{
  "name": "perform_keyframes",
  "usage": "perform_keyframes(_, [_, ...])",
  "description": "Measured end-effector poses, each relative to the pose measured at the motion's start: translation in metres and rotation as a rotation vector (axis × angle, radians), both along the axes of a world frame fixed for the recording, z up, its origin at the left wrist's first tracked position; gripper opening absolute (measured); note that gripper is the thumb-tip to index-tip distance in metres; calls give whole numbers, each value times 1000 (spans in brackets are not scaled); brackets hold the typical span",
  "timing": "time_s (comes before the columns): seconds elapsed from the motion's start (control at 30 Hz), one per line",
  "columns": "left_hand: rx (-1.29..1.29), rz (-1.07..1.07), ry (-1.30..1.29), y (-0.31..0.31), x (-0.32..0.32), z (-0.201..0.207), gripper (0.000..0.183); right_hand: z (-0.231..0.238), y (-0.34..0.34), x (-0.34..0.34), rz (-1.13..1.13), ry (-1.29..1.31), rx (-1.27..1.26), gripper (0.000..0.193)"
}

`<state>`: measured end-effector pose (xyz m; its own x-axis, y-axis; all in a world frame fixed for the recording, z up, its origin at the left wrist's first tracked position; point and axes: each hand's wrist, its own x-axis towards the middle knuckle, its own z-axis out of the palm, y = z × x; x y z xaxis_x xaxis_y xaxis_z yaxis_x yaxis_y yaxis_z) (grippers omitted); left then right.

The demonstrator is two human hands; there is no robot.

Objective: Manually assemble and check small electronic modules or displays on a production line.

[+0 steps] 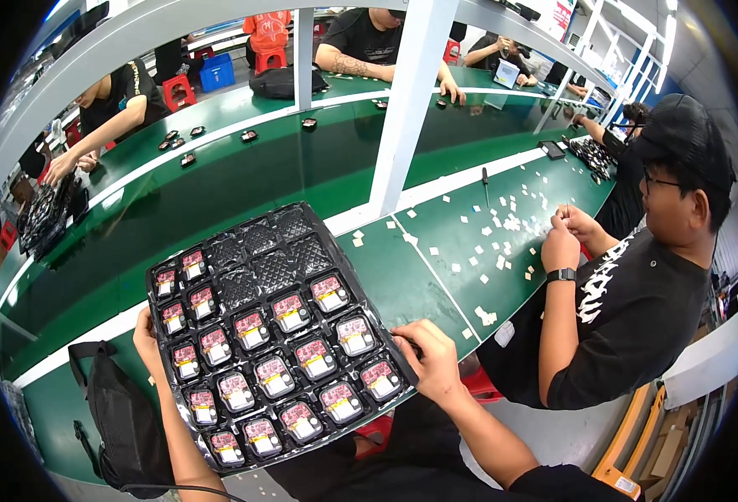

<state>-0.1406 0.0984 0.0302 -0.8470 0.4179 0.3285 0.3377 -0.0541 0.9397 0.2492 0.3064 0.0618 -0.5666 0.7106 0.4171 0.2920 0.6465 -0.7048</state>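
Observation:
A black plastic compartment tray (236, 286) is held up between my hands, tilted, above the near edge of the green bench. My left hand (144, 341) grips its left edge, with most of its fingers hidden beneath the tray. On the opposite side, my right hand (429, 358) is closed around the right edge. Most pockets hold small electronic units (316, 358), each with a red circuit board, a white block and yellow tape. Several pockets toward the far right corner hold no unit.
A black bag (122, 414) lies on the bench at left. A co-worker (637, 276) sits at right, near scattered pale square pieces (486, 259) and a screwdriver (486, 186). A white frame post (411, 109) rises beyond the tray. Small black units (249, 135) sit on the dark green conveyor.

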Motion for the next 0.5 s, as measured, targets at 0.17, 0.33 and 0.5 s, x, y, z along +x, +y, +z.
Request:
perform_keyframes(0.17, [18,-21,-14,3,3,6,25,-1,0,-2,-5,22,1,12])
perform_keyframes(0.33, [-41,-30,59,1,4,9,24,-1,-1,1,-16,26,-11,12])
perform_keyframes(0.5, [-25,3,10,0,5,3,24,-3,-2,-1,-16,12,-12,12])
